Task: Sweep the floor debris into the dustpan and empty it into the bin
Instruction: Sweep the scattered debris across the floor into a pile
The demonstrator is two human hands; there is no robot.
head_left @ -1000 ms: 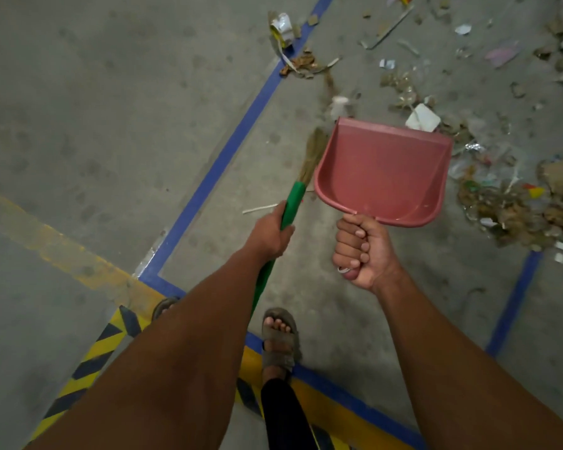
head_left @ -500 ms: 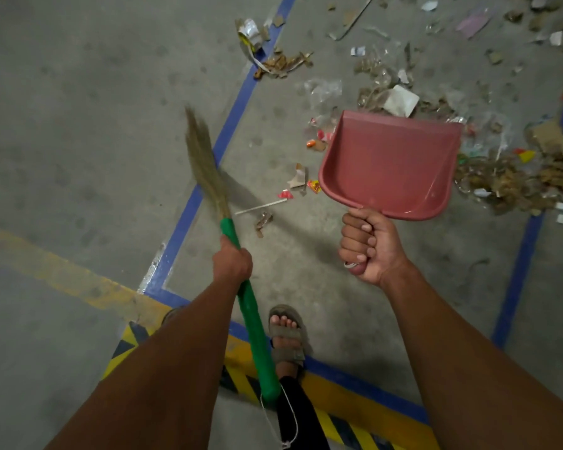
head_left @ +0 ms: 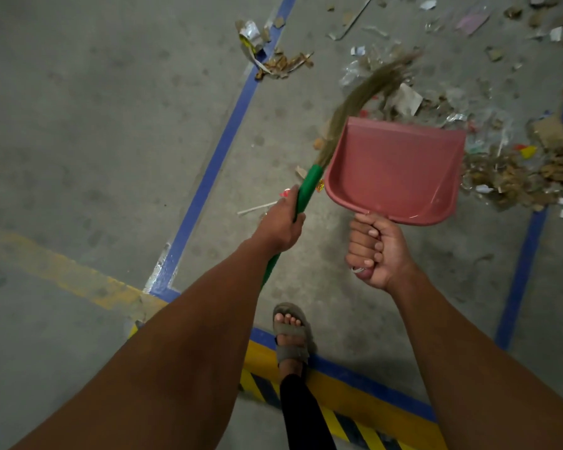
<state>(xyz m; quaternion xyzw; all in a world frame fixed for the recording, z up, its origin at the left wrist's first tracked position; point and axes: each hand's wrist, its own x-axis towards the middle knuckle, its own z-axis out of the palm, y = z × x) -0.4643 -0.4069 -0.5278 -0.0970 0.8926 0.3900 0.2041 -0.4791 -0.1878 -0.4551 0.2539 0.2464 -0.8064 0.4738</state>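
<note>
Concrete floor [head_left: 78, 125] w/ blue tape lines. Debris [head_left: 517, 177] is heaped just beyond the dustpan [head_left: 394, 167], held empty in right hand [head_left: 376, 251] grip; broom [head_left: 309, 190] is clasped by left hand [head_left: 281, 224]. Nothing collected yet; sweeping and bin emptying remain. No bin seen.

floor [head_left: 95, 125]: grey concrete, mottled with darker spots
blue tape line [head_left: 215, 157]: runs from the top edge down and left to a corner near the lower middle, its end scuffed and peeling
second blue tape line [head_left: 520, 280]: at the right, running down the floor
faded yellow stripe [head_left: 62, 274]: worn paint crossing the left side
yellow-and-black hazard strip [head_left: 348, 414]: along the bottom, bordered by blue
sandal [head_left: 290, 336]: grey-brown, open-toed, on a foot at the blue border
trouser leg [head_left: 303, 414]: black, above the sandal
</note>
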